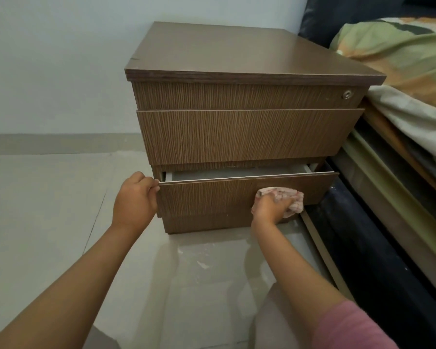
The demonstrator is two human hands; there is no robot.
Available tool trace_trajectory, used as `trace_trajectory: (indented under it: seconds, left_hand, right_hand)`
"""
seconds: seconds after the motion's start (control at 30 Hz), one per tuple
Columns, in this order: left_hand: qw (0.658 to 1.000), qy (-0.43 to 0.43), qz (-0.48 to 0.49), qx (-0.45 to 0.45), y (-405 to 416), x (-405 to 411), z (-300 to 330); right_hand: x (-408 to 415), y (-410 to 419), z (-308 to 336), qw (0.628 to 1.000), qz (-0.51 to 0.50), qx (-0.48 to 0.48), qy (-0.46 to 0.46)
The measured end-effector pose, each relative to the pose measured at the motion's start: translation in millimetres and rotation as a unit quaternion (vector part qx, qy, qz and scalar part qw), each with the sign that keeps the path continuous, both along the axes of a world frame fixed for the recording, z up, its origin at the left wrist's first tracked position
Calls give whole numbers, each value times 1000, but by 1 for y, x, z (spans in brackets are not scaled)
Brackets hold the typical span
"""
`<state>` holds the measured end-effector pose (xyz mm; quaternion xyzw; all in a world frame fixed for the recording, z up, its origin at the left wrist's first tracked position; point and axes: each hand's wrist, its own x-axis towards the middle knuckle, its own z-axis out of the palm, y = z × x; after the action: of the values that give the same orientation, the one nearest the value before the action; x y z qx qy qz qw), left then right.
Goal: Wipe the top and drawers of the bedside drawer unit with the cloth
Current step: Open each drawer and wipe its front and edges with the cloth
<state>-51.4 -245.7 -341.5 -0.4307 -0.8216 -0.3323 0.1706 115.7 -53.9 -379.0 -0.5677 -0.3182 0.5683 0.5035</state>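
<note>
A brown wood-grain bedside drawer unit [237, 59] stands on the floor against the wall, its top bare. The top drawer front has a small round lock [347, 94]. The middle drawer [247, 136] is closed. The bottom drawer [212, 197] is pulled out a little, showing a pale grey inside. My left hand [135, 200] grips the left end of that drawer's front. My right hand [271, 206] presses a crumpled pink-and-white cloth [291, 197] against the right part of the same drawer front.
A bed with a green and orange patterned cover [400, 54] and dark frame [358, 243] stands close on the right of the unit. A pale wall [61, 59] is behind and left. Light floor tiles [48, 210] spread in front and to the left.
</note>
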Motion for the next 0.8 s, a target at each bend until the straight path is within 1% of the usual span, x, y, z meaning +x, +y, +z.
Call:
trace_trajectory:
  seconds: [0.07, 0.13, 0.2, 0.23, 0.33, 0.37, 0.43, 0.53, 0.57, 0.63, 0.67, 0.8]
  left_hand:
    - [1000, 0, -1, 0, 0, -1, -1]
    - [1000, 2, 0, -1, 1, -1, -1]
    - [1000, 2, 1, -1, 1, 0, -1]
    - [1000, 2, 1, -2, 1, 1, -1]
    - [1000, -2, 2, 1, 0, 1, -1]
    - [1000, -3, 3, 2, 0, 1, -1]
    - [1000, -2, 4, 2, 0, 1, -1]
    - [1000, -2, 1, 4, 0, 1, -1]
    - [1000, -2, 1, 4, 0, 1, -1]
    - [1000, -3, 1, 1, 0, 1, 0]
    - [1000, -4, 1, 0, 0, 1, 0]
    - [1000, -18, -2, 7, 0, 1, -1]
  right_hand:
    - [4, 6, 8, 999, -15, 27, 40]
    - [1, 6, 15, 995, -9, 61, 78]
    - [-12, -4, 18, 993, 12, 87, 74]
    - [-20, -13, 18, 994, 20, 96, 50]
    - [-42, -38, 5, 988, 44, 125, -73]
    - [-44, -43, -4, 987, 58, 123, -91]
    - [-43, -47, -22, 988, 85, 97, -88]
    - [-28, -35, -35, 998, 58, 2, -18]
    - [-23, -31, -33, 999, 39, -7, 8]
    - [-15, -24, -23, 998, 20, 23, 51]
    - [-16, -23, -18, 997, 22, 50, 52]
    - [-40, -39, 6, 986, 47, 158, -22]
